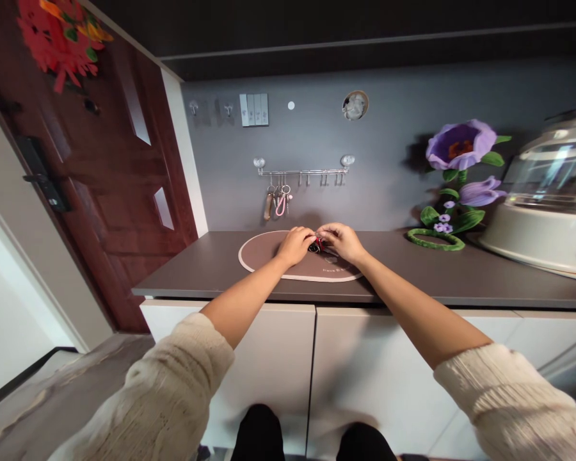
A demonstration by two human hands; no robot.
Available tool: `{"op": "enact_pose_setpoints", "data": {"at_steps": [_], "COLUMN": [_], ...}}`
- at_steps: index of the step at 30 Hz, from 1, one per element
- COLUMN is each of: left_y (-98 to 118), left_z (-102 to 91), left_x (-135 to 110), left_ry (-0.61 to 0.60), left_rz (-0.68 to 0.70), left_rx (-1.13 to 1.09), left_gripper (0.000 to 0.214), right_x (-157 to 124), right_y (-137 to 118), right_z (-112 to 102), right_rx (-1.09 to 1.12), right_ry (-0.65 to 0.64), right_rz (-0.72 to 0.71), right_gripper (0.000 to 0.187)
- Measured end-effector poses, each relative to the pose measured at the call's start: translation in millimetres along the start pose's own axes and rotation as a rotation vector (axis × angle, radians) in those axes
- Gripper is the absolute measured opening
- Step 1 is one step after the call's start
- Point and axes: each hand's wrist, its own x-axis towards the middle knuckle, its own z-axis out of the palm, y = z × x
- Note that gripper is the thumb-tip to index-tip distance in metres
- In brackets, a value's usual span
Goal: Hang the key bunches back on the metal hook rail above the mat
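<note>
Over the oval mat (264,251), your left hand (296,245) and right hand (343,241) pinch a red-and-black item (317,244); contents of the clear-domed appliance (550,232) unclear.

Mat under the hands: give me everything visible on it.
The mat is brown with a pale border, rounded at the left and straighter along the front. It looks thin and smooth; its material is unclear. It lies flat on the dark counter, with pale lettering near the front, too small to read. The left hand and right hand are over it; contact is unclear.
</note>
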Motion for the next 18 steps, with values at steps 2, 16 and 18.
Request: {"op": "enact_pose_setpoints", "data": {"at_steps": [2,16,18], "left_y": [0.0,-3.1,-2.8], "left_z": [0.1,1.5,2.2], "left_x": [0.3,1.4,1.6], "left_ry": [-0.010,0.097,0.096], "left_rz": [-0.003,-0.060,-0.064], "left_rx": [0.007,-0.074,-0.073], "left_gripper": [0.018,0.016,0.017], "right_x": [-0.4,1.0,1.5], "right_y": [-1.3,14.9,14.5], "right_z": [0.1,7.6,8.2], "right_rx": [0.010,0.130,0.192], "right_ry": [-0.020,-0.026,-0.038], "right_rz": [-0.037,0.091,0.108], "right_gripper": [0.020,0.027,0.027]}}
